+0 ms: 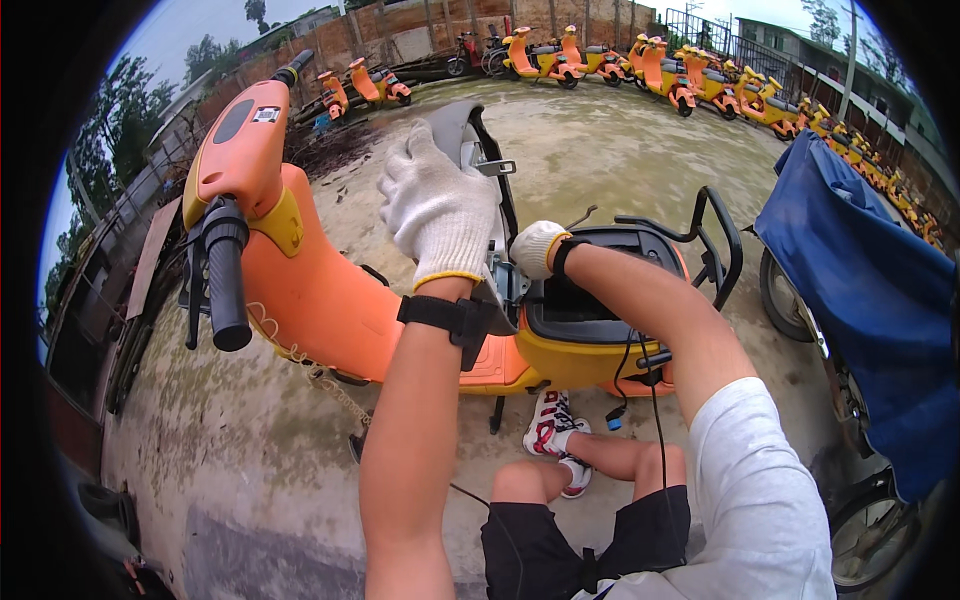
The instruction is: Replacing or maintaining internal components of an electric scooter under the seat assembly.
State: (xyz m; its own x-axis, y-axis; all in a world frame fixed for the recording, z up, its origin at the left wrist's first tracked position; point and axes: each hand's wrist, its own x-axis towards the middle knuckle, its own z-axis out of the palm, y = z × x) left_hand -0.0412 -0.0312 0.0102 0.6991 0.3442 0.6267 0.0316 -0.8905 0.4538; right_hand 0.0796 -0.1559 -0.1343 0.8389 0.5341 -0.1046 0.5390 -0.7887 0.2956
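An orange-and-yellow scooter [335,285] stands across in front of me with its seat [462,125] tipped up. My left hand [435,200], in a white knit glove, is closed on the edge of the raised seat; part of its grip is hidden behind the glove. A metal latch loop [497,168] sticks out from the seat's underside. My right hand [538,249], gloved too, is beside the seat hinge [512,282] at the front rim of the storage compartment [590,305]. It looks curled, and its fingertips are out of sight.
The handlebar grip [228,290] juts toward me at left. A black rear rack [710,235] rises behind the compartment. A cable with a blue-tipped plug [614,424] hangs by my legs. A blue-covered vehicle [850,290] stands at right. Several parked scooters [660,70] line the back.
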